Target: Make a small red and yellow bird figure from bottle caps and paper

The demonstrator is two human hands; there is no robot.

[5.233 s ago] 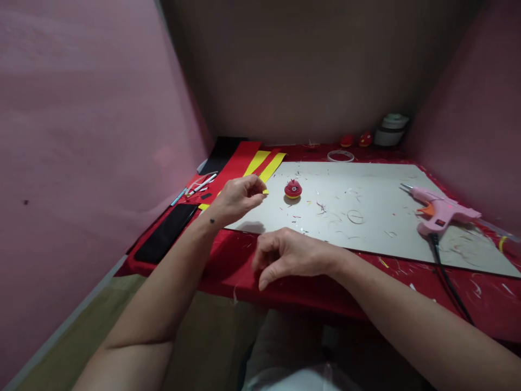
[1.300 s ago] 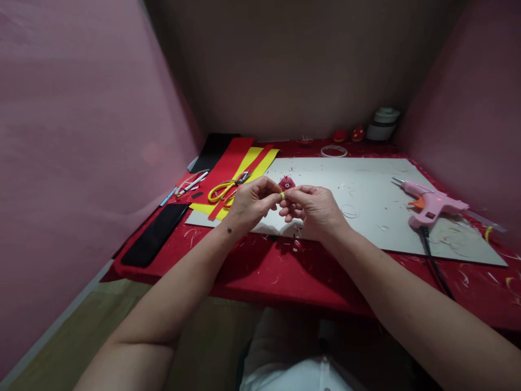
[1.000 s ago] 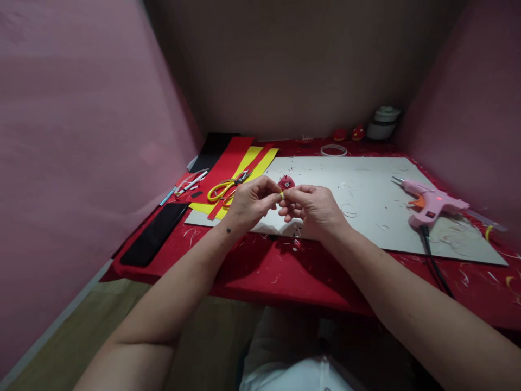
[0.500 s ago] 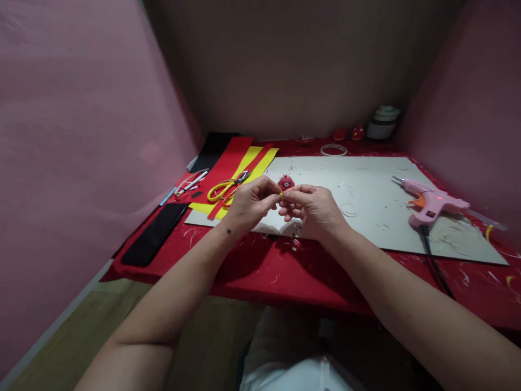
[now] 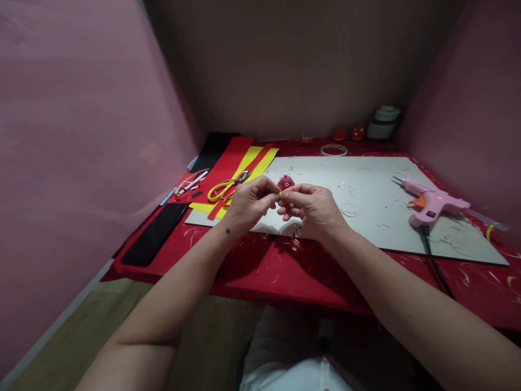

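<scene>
Between the fingertips of both hands is a tiny yellow piece (image 5: 280, 194), mostly covered by the fingers. My left hand (image 5: 253, 202) pinches it from the left, thumb against forefinger. From the right, my right hand (image 5: 313, 207) pinches the same piece, its other fingers curled below. Just behind the fingertips, a small red figure with an eye (image 5: 286, 183) rests on the white board (image 5: 374, 190). Yellow-handled scissors (image 5: 222, 190) lie left of my left hand, on yellow and red sheets.
A pink glue gun (image 5: 437, 202) lies at the right with its cord running forward. Behind are a tape roll (image 5: 334, 150), small red figures (image 5: 358, 132) and a lidded jar (image 5: 383, 123). At left are a black phone (image 5: 154, 234), pens (image 5: 193, 182) and a black sheet (image 5: 214, 152).
Both hands stay in nearly the same place. The yellow piece shows slightly less between the fingertips; nothing else has visibly moved.
</scene>
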